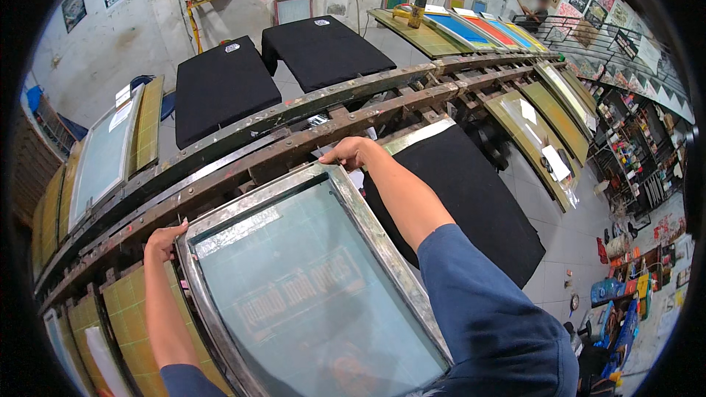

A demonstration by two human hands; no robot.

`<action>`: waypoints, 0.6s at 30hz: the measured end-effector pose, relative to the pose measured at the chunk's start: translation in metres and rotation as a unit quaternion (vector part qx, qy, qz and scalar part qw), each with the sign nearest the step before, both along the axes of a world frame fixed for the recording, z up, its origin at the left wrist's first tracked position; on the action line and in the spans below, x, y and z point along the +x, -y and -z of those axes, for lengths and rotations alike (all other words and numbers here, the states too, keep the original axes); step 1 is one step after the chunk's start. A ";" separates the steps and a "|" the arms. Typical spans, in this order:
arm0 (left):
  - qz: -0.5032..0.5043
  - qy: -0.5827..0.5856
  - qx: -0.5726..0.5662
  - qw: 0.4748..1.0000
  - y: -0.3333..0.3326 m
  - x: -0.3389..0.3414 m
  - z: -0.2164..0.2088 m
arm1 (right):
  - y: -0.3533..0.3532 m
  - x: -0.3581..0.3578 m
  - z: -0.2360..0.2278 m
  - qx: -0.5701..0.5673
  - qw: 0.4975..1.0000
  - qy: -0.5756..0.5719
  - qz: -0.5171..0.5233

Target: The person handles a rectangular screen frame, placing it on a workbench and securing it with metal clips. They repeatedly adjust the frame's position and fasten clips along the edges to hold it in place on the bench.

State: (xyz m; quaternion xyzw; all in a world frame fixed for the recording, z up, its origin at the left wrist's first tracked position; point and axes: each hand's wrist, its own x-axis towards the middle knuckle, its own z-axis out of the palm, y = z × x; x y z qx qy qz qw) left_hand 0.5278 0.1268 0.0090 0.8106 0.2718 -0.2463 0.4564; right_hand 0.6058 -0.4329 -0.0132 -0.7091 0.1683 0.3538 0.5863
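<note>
A screen-printing frame (246, 209) with a metal border and pale blue-green mesh (294, 265) lies in front of me, tilted to the left. A faint design shows in the mesh. At its far left corner my left hand (165, 241) grips the border, fingers bent round the edge. My right hand (346, 151) is closed on the far right corner, thumb toward the rail side. Beneath my right forearm spreads a black T-shirt (471, 198) on a printing board. What lies under the frame is hidden.
Long metal rails (294, 143) run across beyond the frame. Past them lie two more black shirts (220, 88) on boards. Another screen (107, 147) leans at left; yellowish boards (140, 316) stand near my left arm. A bottle (417, 11) and coloured screens (471, 31) sit far back.
</note>
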 end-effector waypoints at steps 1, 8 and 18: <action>-0.003 -0.012 0.011 1.000 -0.005 0.001 0.002 | -0.004 0.001 -0.001 0.003 1.000 0.004 -0.014; 0.026 -0.049 -0.147 0.988 -0.028 0.007 0.023 | -0.004 0.002 -0.002 0.012 0.999 -0.011 -0.038; 0.006 -0.010 -0.032 0.999 0.002 -0.008 0.000 | 0.015 0.010 0.015 0.023 0.997 -0.016 -0.072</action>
